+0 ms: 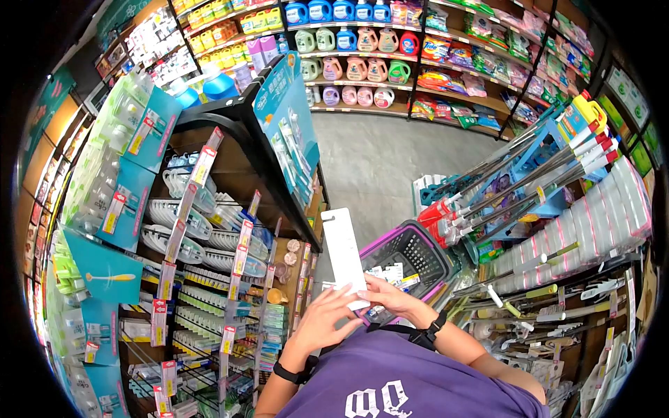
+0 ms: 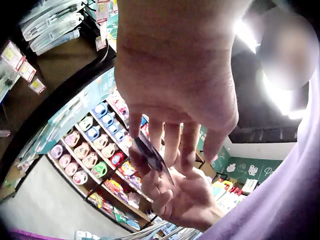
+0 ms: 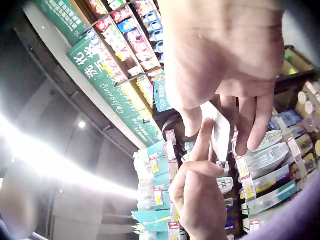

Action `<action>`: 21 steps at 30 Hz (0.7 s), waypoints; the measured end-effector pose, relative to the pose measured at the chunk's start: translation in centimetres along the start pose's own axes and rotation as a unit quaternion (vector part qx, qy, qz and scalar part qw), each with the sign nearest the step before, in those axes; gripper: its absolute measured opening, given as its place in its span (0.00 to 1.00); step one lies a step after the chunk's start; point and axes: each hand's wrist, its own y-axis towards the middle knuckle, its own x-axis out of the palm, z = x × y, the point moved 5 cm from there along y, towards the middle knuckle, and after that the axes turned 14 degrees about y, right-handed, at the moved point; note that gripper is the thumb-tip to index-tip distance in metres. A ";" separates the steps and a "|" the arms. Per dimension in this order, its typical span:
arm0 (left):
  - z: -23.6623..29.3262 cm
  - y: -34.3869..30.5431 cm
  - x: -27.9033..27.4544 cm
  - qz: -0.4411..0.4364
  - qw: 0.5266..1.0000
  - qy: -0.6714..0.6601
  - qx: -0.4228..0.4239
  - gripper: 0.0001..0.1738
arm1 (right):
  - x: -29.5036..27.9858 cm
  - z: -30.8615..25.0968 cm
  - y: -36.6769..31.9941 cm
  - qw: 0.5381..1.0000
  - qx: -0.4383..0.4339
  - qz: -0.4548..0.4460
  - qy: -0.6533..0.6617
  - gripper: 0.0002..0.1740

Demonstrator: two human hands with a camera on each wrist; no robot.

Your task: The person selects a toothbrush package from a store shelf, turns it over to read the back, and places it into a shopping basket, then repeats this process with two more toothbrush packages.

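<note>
A long white card package (image 1: 343, 251) with a hang notch at its far end stands out in front of the purple shirt. My right hand (image 1: 396, 298) pinches its near end between thumb and fingers. From the left, my left hand (image 1: 323, 319) reaches to the same end, fingertips against the card. In the right wrist view, the left hand (image 3: 197, 197) has one finger extended along the white card (image 3: 220, 132). The left wrist view shows the package (image 2: 152, 156) nearly edge-on, dark on this side, between my left hand's fingers (image 2: 172, 142) and the right palm (image 2: 187, 197).
A purple-rimmed dark shopping basket (image 1: 425, 254) holding several packages is just beyond my hands. Shelves of hanging goods (image 1: 202, 279) line the left. Mops (image 1: 516, 174) and stacked clear bins (image 1: 578, 216) crowd the right. Detergent shelves (image 1: 355, 66) stand across the grey floor.
</note>
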 end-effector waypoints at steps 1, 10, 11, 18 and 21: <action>0.0 -0.2 0.2 -0.003 1.000 -0.019 -0.002 0.10 | -0.4 0.4 0.2 1.000 0.006 0.010 -0.010 0.32; -1.4 -1.4 -0.3 0.142 0.969 -0.190 -0.062 0.05 | -0.7 0.5 0.3 0.999 -0.028 0.043 0.000 0.25; -1.6 -1.6 -0.4 0.139 0.966 -0.201 -0.088 0.06 | -0.8 0.5 0.2 0.998 -0.029 0.048 -0.002 0.24; -3.5 -2.8 1.3 0.088 0.928 -0.278 -0.230 0.12 | -0.6 -0.3 -0.4 0.997 -0.043 0.066 -0.004 0.23; -4.6 -2.9 2.7 0.101 0.928 -0.270 -0.235 0.17 | -1.0 0.2 -0.5 0.997 -0.050 0.060 -0.023 0.22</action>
